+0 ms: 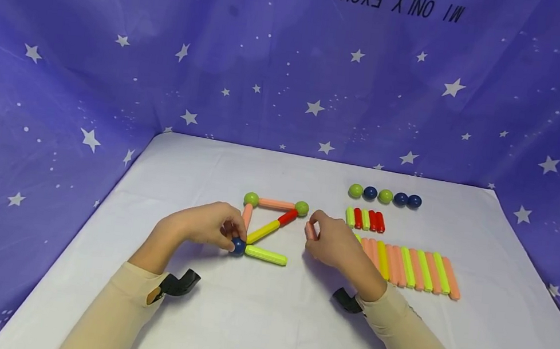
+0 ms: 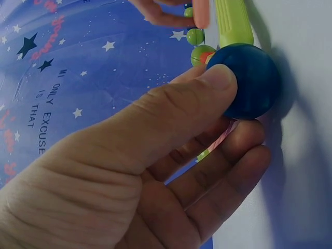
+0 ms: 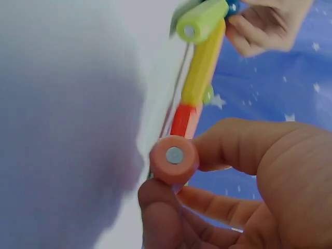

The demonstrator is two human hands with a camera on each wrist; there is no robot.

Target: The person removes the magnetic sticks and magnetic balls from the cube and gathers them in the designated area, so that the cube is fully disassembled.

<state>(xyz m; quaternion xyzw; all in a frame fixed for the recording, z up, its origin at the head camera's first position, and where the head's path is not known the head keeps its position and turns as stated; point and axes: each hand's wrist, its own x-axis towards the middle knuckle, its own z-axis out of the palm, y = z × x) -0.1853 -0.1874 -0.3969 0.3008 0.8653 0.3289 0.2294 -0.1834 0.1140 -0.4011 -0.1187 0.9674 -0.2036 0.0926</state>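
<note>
My left hand (image 1: 214, 224) pinches a dark blue ball (image 2: 251, 83) between thumb and fingers at the near left corner of a flat figure of magnetic rods and balls. From that ball a yellow-green rod (image 1: 267, 255) points right, its far end free. A yellow rod (image 1: 263, 232) and a short red rod (image 1: 288, 217) run diagonally to a green ball (image 1: 301, 208). One pink rod (image 1: 276, 204) links it to another green ball (image 1: 252, 199), and a second pink rod (image 1: 246, 215) comes down from there. My right hand (image 1: 336, 241) pinches a loose pink rod (image 3: 175, 160), its round magnet end showing.
Right of the figure, a row of green and blue balls (image 1: 385, 196) lies at the back. In front of it are several short red and yellow-green rods (image 1: 366, 219), then a row of long rods (image 1: 419, 270), partly behind my right hand. A purple star-patterned cloth (image 1: 291, 72) encloses the white table (image 1: 253, 321).
</note>
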